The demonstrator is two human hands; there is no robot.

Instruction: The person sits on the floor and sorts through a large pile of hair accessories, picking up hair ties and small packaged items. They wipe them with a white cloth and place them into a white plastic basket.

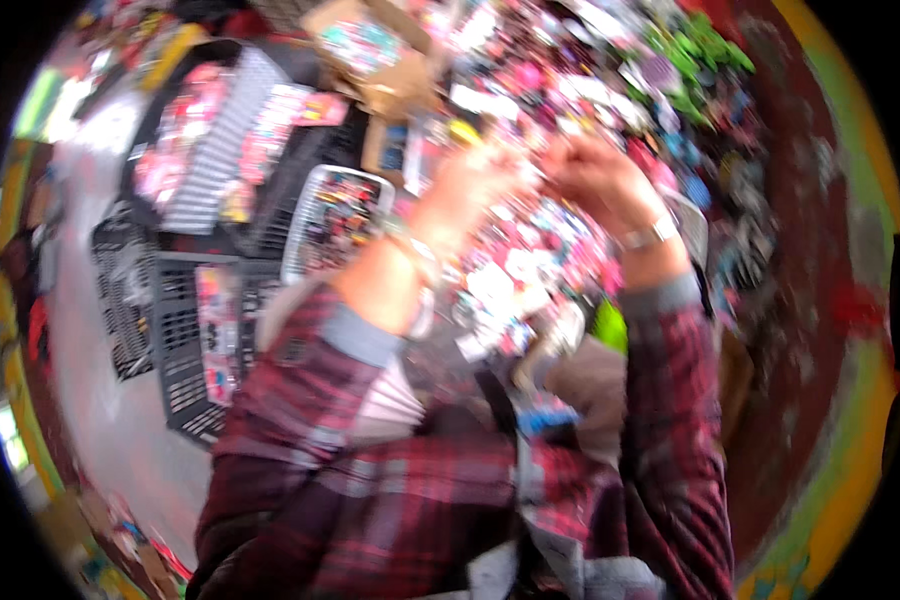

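Both hands are raised close together over a heap of small, colourful items (515, 280), mostly pink and white. My left hand (478, 185) has its fingers drawn together, pointing toward the right hand. Close beside it, my right hand (595, 175) is curled, its fingertips bent inward. Something small and pale seems to be between the fingertips, but blur hides what it is. A white basket (292, 240) of small dark and red pieces stands left of my left forearm.
Dark plastic crates (185, 345) with packaged pink goods stand at the left. An opened cardboard box (400, 75) lies beyond the white basket. Bright green items (700, 60) top the far right of the pile. Reddish-brown floor (820, 300) runs along the right.
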